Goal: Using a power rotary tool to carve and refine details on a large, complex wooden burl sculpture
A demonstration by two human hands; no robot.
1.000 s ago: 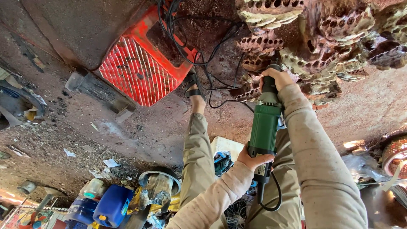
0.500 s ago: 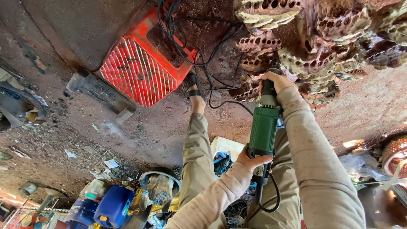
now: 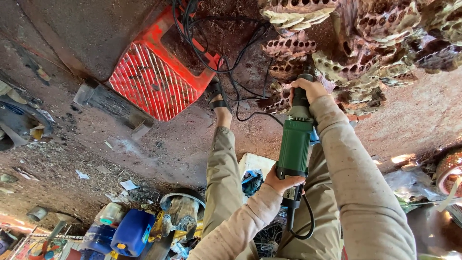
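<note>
Head view looks down on a green power tool (image 3: 294, 144) held by both hands above a dirt floor (image 3: 159, 149). The left hand (image 3: 284, 182) wraps the tool's rear handle at about 6 o'clock of its body, fingers curled tight round it. The right hand (image 3: 309, 89) grips the dark front end at 12 o'clock, fingers closed round it and pressed together. The tool's nose points into a heap of dried, holed pods (image 3: 346, 43) filling the frame from 12 to 2 o'clock. A black cable (image 3: 303, 226) loops from the handle's base; more black cord (image 3: 211, 53) lies tangled at 11 o'clock, across a red plastic stool (image 3: 154, 77) lying on its side. A sandalled foot (image 3: 217, 96) sits just right of the stool. A blue canister (image 3: 132, 233) stands at 7 o'clock among scrap.
</note>
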